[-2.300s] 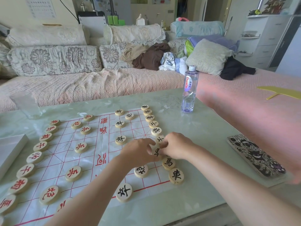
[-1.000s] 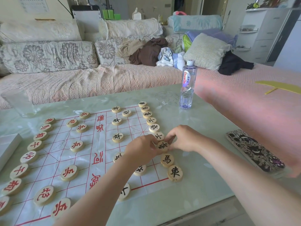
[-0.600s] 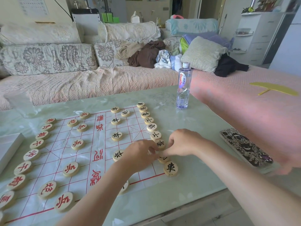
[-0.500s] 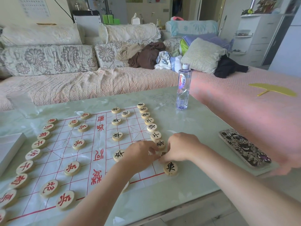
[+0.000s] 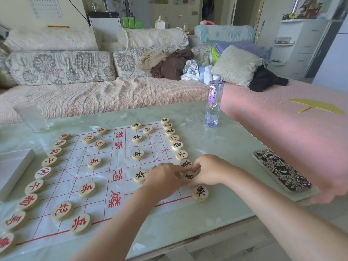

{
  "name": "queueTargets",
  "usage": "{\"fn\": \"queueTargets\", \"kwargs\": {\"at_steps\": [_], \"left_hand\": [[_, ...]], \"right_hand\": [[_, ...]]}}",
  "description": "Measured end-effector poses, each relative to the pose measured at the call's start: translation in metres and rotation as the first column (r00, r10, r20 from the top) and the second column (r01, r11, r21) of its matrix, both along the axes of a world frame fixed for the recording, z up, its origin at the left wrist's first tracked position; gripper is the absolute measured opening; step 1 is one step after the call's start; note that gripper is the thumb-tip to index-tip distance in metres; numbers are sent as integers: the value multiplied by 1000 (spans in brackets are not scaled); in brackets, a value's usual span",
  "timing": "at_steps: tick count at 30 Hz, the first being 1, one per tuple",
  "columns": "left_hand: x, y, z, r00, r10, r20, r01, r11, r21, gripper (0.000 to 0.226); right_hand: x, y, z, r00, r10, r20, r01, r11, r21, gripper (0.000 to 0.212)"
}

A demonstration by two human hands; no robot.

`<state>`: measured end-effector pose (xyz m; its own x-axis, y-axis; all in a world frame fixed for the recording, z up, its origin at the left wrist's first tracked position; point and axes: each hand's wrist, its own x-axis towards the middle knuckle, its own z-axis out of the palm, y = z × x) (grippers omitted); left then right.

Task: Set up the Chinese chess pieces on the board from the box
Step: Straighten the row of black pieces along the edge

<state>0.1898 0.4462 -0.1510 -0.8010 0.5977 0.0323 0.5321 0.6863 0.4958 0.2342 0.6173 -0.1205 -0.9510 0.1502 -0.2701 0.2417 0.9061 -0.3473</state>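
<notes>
Head view: right hand [image 5: 210, 171] grip curled, pinching black piece [image 5: 189, 176] flat on board [image 5: 113, 166], in the row at its right edge. Left hand [image 5: 165, 178] fingertips on same piece's left side, probably pinching too; contact partly hidden. Red pieces [image 5: 43, 173] lined along left edge. Box [image 5: 13, 166] far left on bench [image 5: 226, 213]; bottle [image 5: 213, 106], phone [image 5: 282, 171] right of board.

— What does the left hand [image 5: 165, 178] hide?
— The board [image 5: 98, 204] beneath it, and part of the black piece [image 5: 189, 175] pinched by the right hand [image 5: 209, 170].
— And the edges?
— The left edge cuts off the white box [image 5: 11, 170] and the nearest red piece [image 5: 4, 242].
</notes>
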Motion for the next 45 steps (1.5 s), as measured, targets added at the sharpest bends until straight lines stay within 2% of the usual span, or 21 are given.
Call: {"fn": "queueTargets", "kwargs": {"at_steps": [5,8,12,19,23,27,30,33,36,40,43,45], "left_hand": [[3,5,-4,997,77,-15,-77,997,14,33],[1,3,-5,997,78,23,-78,997,19,28],[0,6,-4,994,101,52,-102,995,14,39],[6,10,-4,990,132,42,-133,991,15,44],[9,9,-5,993,113,-20,-113,994,-2,46],[13,4,-11,985,67,-160,-64,998,25,40],[19,2,-13,982,5,-187,-4,1000,8,30],[26,0,-14,981,-39,-193,39,999,-3,23],[33,-3,-15,971,-52,-232,52,999,-5,26],[40,-5,-13,962,-59,-268,69,997,29,29],[45,-5,-11,965,-72,-253,67,997,-27,37],[47,-3,-11,970,-76,-231,64,996,-59,42]], "right_hand": [[0,10,-6,1000,-3,-30,0,995,-98,33],[-1,15,-11,999,13,-45,-19,991,-135,34],[-1,16,-15,997,10,-79,-24,983,-182,38],[3,19,-15,995,34,-96,-53,976,-210,32],[10,22,-9,996,30,-87,-43,988,-150,34],[24,20,6,996,38,-81,-37,999,21,15],[34,12,10,998,58,-19,-52,973,227,54],[42,4,4,993,118,-1,-110,923,368,67],[48,4,1,987,159,-15,-147,944,296,58],[53,10,-2,983,184,11,-184,978,96,41],[54,14,-7,988,153,3,-153,988,20,41],[55,15,-7,993,116,-7,-116,993,33,49]]}}
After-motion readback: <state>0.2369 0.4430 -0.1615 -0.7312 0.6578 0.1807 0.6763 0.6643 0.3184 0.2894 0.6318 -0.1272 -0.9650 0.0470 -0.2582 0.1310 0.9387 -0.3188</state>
